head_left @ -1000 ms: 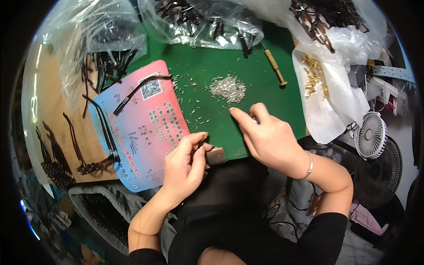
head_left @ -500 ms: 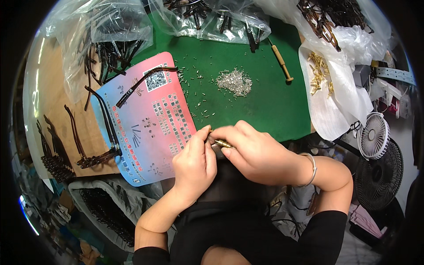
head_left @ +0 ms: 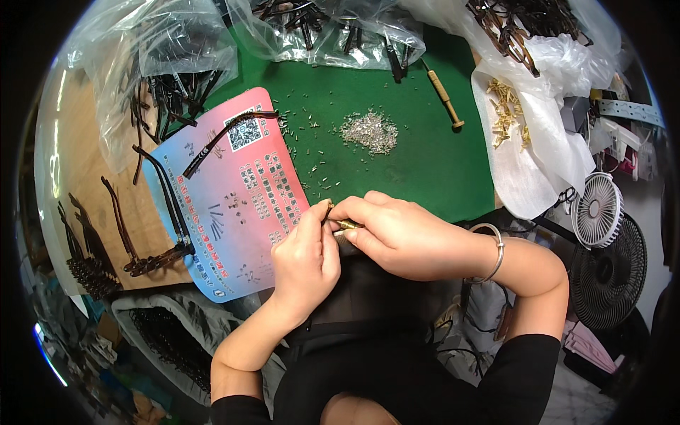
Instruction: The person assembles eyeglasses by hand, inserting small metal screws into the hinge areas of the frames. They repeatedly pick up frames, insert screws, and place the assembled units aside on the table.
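Note:
My left hand (head_left: 306, 256) is closed, thumb and forefinger pinching a small gold-coloured piece (head_left: 329, 205) that sticks up past the fingertips. Just to its right, my right hand (head_left: 393, 225) curls round a brass-coloured screwdriver (head_left: 346, 224), mostly covered by the fingers. The two hands almost meet at the near edge of the green mat (head_left: 418, 180). Beyond them lies a pile of tiny silver screws (head_left: 370, 132), with loose ones scattered to its left. A second brass-handled screwdriver (head_left: 445, 98) rests farther back on the mat.
Left of the mat, a pink and blue printed sheet (head_left: 234, 262) has dark glasses temples (head_left: 223, 142) lying on it. Clear bags of dark parts (head_left: 304, 42) line the back. Gold-coloured pieces (head_left: 504, 113) sit on white paper at right, near a white fan (head_left: 597, 210).
The right-hand fingers have shifted slightly left and closed further over the screwdriver. The gold-coloured piece now shows more clearly above the left fingertips. The whole view has shifted a little.

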A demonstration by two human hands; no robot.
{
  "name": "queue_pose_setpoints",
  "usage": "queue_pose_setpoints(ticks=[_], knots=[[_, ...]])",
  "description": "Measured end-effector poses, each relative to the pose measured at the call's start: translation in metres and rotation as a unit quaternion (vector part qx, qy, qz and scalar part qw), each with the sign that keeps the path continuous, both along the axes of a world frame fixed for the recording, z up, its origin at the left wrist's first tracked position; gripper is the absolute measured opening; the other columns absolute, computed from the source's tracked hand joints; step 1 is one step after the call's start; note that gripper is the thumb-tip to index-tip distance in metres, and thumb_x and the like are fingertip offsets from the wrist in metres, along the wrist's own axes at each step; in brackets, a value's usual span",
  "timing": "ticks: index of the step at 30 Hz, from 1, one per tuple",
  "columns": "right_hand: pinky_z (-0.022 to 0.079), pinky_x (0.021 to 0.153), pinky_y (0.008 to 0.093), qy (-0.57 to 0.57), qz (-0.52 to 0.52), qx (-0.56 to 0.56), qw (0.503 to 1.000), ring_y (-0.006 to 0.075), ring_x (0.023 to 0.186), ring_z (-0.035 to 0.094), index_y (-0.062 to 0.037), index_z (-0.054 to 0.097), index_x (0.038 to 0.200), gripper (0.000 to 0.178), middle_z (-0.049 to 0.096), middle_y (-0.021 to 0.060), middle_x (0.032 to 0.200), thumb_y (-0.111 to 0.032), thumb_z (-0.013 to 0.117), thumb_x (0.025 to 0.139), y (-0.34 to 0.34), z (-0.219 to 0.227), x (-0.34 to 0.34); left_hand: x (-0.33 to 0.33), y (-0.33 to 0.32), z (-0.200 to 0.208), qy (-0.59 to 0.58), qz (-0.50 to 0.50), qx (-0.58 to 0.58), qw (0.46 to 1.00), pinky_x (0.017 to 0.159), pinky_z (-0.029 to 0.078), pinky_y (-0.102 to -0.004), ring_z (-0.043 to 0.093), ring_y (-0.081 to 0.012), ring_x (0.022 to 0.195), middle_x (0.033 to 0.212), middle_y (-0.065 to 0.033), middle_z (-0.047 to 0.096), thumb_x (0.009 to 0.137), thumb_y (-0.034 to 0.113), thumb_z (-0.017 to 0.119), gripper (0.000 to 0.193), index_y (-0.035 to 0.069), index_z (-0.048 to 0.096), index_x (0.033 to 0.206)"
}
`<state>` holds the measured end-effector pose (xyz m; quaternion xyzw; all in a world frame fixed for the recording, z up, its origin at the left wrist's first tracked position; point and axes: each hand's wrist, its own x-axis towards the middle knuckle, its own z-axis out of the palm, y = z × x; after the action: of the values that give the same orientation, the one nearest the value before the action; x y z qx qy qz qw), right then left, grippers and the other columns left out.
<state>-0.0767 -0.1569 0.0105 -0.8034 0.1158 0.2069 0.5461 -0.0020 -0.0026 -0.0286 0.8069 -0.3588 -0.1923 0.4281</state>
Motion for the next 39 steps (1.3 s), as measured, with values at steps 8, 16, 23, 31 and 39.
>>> queue_pose_setpoints(ticks=[8,16,23,31,39], knots=[[0.051,0.047,0.0385,-0.174,0.060,-0.292,0.938,0.0317,0.053,0.059,0.0010,0.050,0.113,0.036,0.050,0.0171,0.084,-0.009,0.058,0.079,0.012,0.003,-0.017,0.006,-0.005,0.013,0.030,-0.026,0.041,0.998,0.061,0.050,-0.0304,0.066,-0.0239,0.067,0.081,-0.0179,0.064,0.085,-0.003,0.053,0.023,-0.002,0.058,0.107],[0.051,0.054,0.0383,-0.130,-0.026,-0.206,0.969,0.0307,0.062,0.060,-0.0046,0.050,0.117,0.032,0.049,0.0149,0.091,-0.016,0.055,0.087,-0.014,0.007,-0.034,0.019,-0.016,0.016,0.060,0.086,-0.046,0.993,0.074,0.049,-0.0276,0.063,-0.0156,0.081,0.092,-0.0136,0.065,0.091,0.000,0.048,0.028,-0.003,0.051,0.118],[0.051,0.060,0.0391,-0.138,-0.062,-0.175,0.973,0.0317,0.069,0.059,-0.0056,0.050,0.115,0.030,0.048,0.0144,0.091,-0.017,0.055,0.087,-0.019,-0.017,-0.042,0.094,-0.111,0.017,-0.217,-0.012,0.002,0.976,0.065,0.051,-0.0430,0.062,-0.0380,0.072,0.086,-0.0183,0.059,0.087,0.016,0.058,0.023,0.002,0.048,0.102],[0.048,0.070,0.0366,-0.123,-0.072,-0.100,0.985,0.0290,0.080,0.057,-0.0028,0.051,0.115,0.030,0.050,0.0141,0.095,-0.019,0.053,0.090,-0.030,-0.017,-0.048,0.142,-0.150,-0.005,-0.303,-0.011,0.123,0.945,0.066,0.051,-0.0505,0.062,-0.0434,0.072,0.084,-0.0242,0.061,0.079,0.008,0.050,0.035,0.005,0.043,0.112],[0.047,0.073,0.0362,-0.107,-0.173,-0.152,0.967,0.0318,0.084,0.057,-0.0008,0.057,0.099,0.020,0.057,0.0151,0.089,-0.015,0.053,0.085,-0.073,0.002,-0.061,0.105,-0.064,0.082,0.112,-0.064,0.004,0.992,0.055,0.039,-0.0212,0.046,-0.0058,0.058,0.066,0.0000,0.053,0.084,0.001,0.049,0.018,-0.004,0.063,0.094]])
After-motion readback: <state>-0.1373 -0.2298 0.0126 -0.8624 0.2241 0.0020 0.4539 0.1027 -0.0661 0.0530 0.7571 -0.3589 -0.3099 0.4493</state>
